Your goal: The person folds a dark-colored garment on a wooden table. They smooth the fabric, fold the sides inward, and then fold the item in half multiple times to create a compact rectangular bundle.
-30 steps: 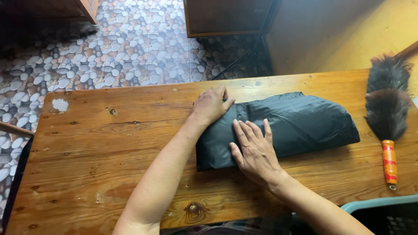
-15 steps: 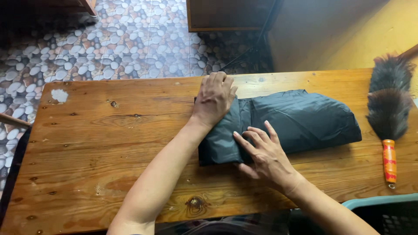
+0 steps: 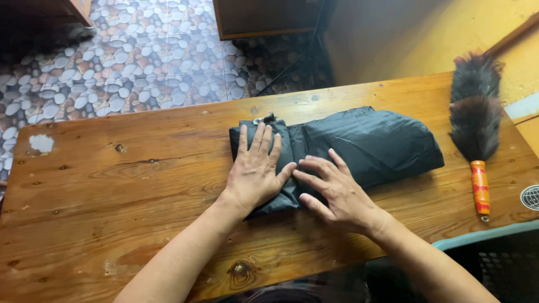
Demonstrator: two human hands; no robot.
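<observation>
The left hand (image 3: 255,171) and right hand (image 3: 337,193) lie flat on the folded dark garment (image 3: 359,146), hiding the cloth beneath them. A small metal part at the garment's top edge is too small to tell. Right of the garment, the round grey thing (image 3: 530,197) (perhaps a grille) and the teal-rimmed basket (image 3: 488,238) are cut off by the frame.

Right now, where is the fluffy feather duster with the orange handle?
The feather duster lies at the wooden table's right end, just right of the folded dark garment.
</observation>
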